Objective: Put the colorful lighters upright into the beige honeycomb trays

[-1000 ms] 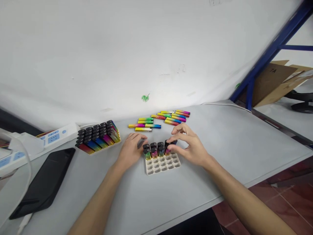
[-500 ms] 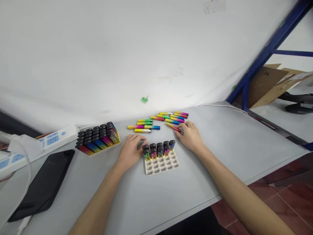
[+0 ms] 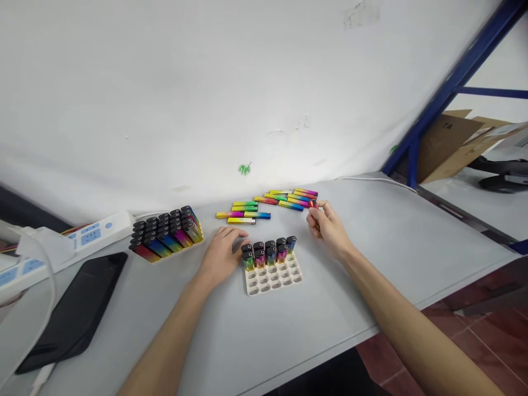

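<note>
A pale tray [image 3: 275, 283] with rows of oval holes lies on the grey table; several black-topped lighters [image 3: 271, 254] stand upright in its far rows. My left hand [image 3: 223, 254] rests at the tray's left side, fingers curved by the corner lighter; whether they grip anything is unclear. Raised slightly to the right of the tray, my right hand [image 3: 328, 226] holds a red lighter [image 3: 313, 204] between thumb and fingers. Multicoloured lighters [image 3: 248, 214] lie flat in a loose group near the wall.
A second tray packed with upright lighters [image 3: 168, 234] stands at the left. Beyond it are a white power strip [image 3: 91, 235], a black phone [image 3: 72, 311] and a white cable [image 3: 50, 286]. Cardboard [image 3: 449, 143] sits behind a blue metal frame [image 3: 414, 148] at the right.
The red lighter has left the table surface in my right hand, which has moved slightly right and turned it more upright. My left hand has barely moved.
</note>
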Tool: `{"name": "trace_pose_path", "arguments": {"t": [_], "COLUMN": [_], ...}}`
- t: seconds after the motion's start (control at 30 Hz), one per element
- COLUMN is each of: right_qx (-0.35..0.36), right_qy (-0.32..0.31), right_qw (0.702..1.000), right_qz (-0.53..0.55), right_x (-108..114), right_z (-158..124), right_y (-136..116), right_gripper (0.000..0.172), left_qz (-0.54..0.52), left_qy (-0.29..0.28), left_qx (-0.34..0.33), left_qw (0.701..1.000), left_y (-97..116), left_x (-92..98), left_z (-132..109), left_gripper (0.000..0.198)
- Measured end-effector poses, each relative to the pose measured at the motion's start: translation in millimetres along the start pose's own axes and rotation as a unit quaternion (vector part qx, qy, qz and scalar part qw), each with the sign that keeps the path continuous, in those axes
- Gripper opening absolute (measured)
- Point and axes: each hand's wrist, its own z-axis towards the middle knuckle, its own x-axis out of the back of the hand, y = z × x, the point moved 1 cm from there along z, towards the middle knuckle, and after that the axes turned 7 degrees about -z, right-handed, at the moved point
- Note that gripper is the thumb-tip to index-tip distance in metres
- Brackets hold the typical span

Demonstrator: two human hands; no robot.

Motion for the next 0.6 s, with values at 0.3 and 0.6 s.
{"name": "trace_pose_path", "arguments": {"t": [0.3, 0.6], "right_qx": [-0.084, -0.067], "right_qy": [-0.004, -0.007], "right_qw": [0.996, 0.997], "right_qz": [0.030, 0.046], "right_x": [-10, -16], "right_z": [-4, -8], "right_y": [9, 10], "right_gripper": [0.050, 0.055], "left_qz": [0.003, 0.011], "left_qy": [0.001, -0.008], "left_qx": [0.002, 0.002], "left_qw": [1.000, 1.000], "left_y": [-1, -2], "left_x": [-1.4, -1.9], "left_z": [0, 1], "left_gripper": [0.016, 0.018]}}
